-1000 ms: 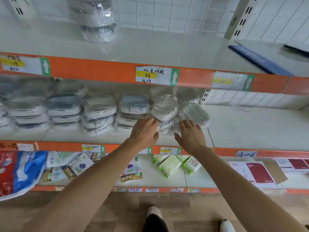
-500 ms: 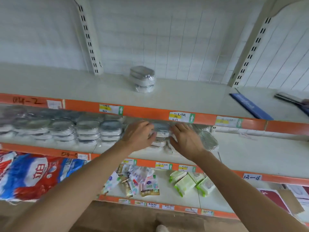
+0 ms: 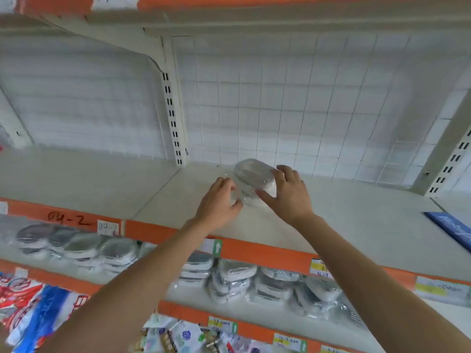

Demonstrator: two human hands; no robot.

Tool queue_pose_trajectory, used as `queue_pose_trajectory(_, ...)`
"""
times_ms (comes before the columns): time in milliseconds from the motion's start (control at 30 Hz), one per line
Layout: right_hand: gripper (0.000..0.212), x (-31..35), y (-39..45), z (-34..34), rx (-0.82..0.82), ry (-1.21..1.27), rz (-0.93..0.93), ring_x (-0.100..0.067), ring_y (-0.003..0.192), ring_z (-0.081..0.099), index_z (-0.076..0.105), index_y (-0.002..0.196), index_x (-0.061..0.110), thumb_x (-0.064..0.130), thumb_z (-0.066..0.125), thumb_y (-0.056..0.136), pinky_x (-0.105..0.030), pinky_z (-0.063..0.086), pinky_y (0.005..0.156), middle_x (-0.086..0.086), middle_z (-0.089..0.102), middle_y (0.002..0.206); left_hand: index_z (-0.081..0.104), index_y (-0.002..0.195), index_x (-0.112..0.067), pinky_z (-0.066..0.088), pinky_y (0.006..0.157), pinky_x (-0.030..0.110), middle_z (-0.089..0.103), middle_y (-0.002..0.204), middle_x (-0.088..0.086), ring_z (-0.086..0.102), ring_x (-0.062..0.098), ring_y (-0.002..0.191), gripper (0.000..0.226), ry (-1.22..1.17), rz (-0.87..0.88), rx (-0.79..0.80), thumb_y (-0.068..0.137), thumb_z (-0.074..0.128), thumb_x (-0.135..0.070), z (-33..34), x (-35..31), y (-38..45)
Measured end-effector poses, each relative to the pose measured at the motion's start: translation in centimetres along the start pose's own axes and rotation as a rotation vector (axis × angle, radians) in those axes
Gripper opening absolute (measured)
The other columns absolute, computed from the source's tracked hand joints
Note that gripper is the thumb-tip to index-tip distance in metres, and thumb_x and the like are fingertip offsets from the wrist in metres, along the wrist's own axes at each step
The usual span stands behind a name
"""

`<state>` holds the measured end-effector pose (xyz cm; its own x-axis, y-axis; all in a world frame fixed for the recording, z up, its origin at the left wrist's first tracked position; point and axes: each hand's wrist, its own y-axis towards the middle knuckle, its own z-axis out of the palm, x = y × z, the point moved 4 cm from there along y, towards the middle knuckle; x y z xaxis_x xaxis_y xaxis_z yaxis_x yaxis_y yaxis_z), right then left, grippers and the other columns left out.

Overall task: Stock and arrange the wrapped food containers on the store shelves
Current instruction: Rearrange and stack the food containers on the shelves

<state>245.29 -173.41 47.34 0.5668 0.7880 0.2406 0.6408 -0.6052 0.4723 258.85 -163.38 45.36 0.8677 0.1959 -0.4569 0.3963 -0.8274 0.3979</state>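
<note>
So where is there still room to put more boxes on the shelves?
The upper shelf has lots of bare room: left of the wrapped stack that the left hand and right hand reach around, and right of it up to the blue item. The shelf below is crowded with wrapped containers.

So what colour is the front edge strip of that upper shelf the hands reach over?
Orange: the shelf's front edge strip shows best in the head view.

The upper shelf bears a wrapped container stack and blue folder.
</note>
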Motion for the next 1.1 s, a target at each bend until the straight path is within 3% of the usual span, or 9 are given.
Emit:
queue_pose_trajectory(100, 0.091, -0.7, 4.1, 2.1, 0.160, 0.049, 0.099, -0.026, 0.141, 0.018, 0.022, 0.147, 0.011, 0.064, 0.054, 0.081, -0.038, 0.020, 0.113, -0.011, 0.017, 0.154, 0.051, 0.106, -0.004, 0.044, 0.087, 0.037, 0.050, 0.112, 0.009, 0.052, 0.024, 0.103, 0.028, -0.001, -0.001, 0.030, 0.086, 0.063, -0.020, 0.3, 0.6, 4.0)
queue_pose_trajectory(200, 0.093, -2.3, 6.5, 2.9, 0.285, 0.112, 0.130, -0.030, 0.132, 0.033, 0.019, 0.148, 0.012, 0.058, 0.061, 0.079, -0.039, 0.031, 0.106, -0.015, 0.033, 0.146, 0.050, 0.103, -0.005, 0.044, 0.085, 0.035, 0.049, 0.109, 0.008, 0.052, 0.024, 0.100, 0.028, -0.023, 0.002, 0.006, 0.086, 0.064, -0.021, 0.8, 0.4, 7.3)
queue_pose_trajectory(267, 0.087, -4.3, 6.8, 2.3, 0.222, 0.117, 0.173, -0.031, 0.126, 0.038, 0.025, 0.146, 0.011, 0.055, 0.062, 0.080, -0.039, 0.035, 0.101, -0.014, 0.041, 0.138, 0.049, 0.107, -0.007, 0.044, 0.087, 0.033, 0.047, 0.112, 0.007, 0.050, 0.023, 0.104, 0.031, -0.016, 0.008, 0.031, 0.086, 0.062, -0.026, 2.0, 0.1, 8.7)
queue_pose_trajectory(367, 0.085, -8.5, 5.7, 0.8, 0.140, 0.028, 0.323, -0.031, 0.119, 0.039, 0.031, 0.142, 0.014, 0.061, 0.058, 0.077, -0.038, 0.037, 0.096, -0.014, 0.042, 0.128, 0.044, 0.119, -0.010, 0.041, 0.093, 0.036, 0.042, 0.123, 0.009, 0.043, 0.028, 0.116, 0.054, 0.077, -0.051, 0.144, 0.086, 0.056, -0.051, 4.9, -0.4, 10.6)
queue_pose_trajectory(467, 0.076, -11.5, 3.5, 1.3, 0.255, 0.006, 0.471, -0.030, 0.118, 0.037, 0.031, 0.140, 0.021, 0.055, 0.059, 0.077, -0.037, 0.038, 0.095, -0.010, 0.038, 0.122, 0.034, 0.135, -0.019, 0.036, 0.099, 0.042, 0.027, 0.138, 0.013, 0.035, 0.036, 0.123, 0.080, 0.209, -0.206, 0.317, 0.079, 0.044, -0.075, 8.4, -0.9, 11.3)
queue_pose_trajectory(600, 0.064, -12.6, 2.9, 2.3, 0.353, -0.114, 0.452, -0.031, 0.116, 0.034, 0.039, 0.131, 0.018, 0.056, 0.055, 0.082, -0.036, 0.035, 0.096, -0.011, 0.035, 0.122, 0.029, 0.137, -0.021, 0.038, 0.093, 0.040, 0.020, 0.140, 0.017, 0.037, 0.038, 0.120, 0.074, 0.192, -0.225, 0.361, 0.082, 0.050, -0.065, 10.1, -1.5, 11.9)
queue_pose_trajectory(800, 0.082, -9.9, 3.7, 3.8, 0.436, -0.232, 0.435, -0.034, 0.121, 0.038, 0.023, 0.136, 0.014, 0.062, 0.058, 0.079, -0.041, 0.035, 0.094, -0.017, 0.039, 0.132, 0.030, 0.133, -0.044, 0.038, 0.092, 0.036, 0.036, 0.129, 0.011, 0.037, 0.033, 0.121, 0.072, 0.132, -0.301, 0.500, 0.070, 0.063, -0.054, 6.2, 3.1, 10.2)
queue_pose_trajectory(967, 0.078, -5.5, 2.0, 4.6, 0.368, -0.245, 0.408, -0.033, 0.120, 0.037, 0.027, 0.132, 0.012, 0.058, 0.060, 0.078, -0.042, 0.035, 0.092, -0.016, 0.040, 0.128, 0.026, 0.141, -0.041, 0.040, 0.101, 0.042, 0.032, 0.134, 0.012, 0.038, 0.036, 0.124, 0.085, 0.082, -0.291, 0.465, 0.071, 0.071, -0.054, 1.5, 6.3, 5.7)
queue_pose_trajectory(1100, 0.078, 0.3, -0.6, 3.4, 0.143, -0.210, 0.362, -0.033, 0.115, 0.040, 0.033, 0.128, 0.010, 0.055, 0.066, 0.074, -0.043, 0.036, 0.090, -0.015, 0.043, 0.125, 0.025, 0.140, -0.026, 0.040, 0.094, 0.043, 0.037, 0.130, 0.012, 0.038, 0.035, 0.120, 0.089, 0.111, -0.222, 0.142, 0.069, 0.072, -0.053, -5.2, 8.2, 1.5)
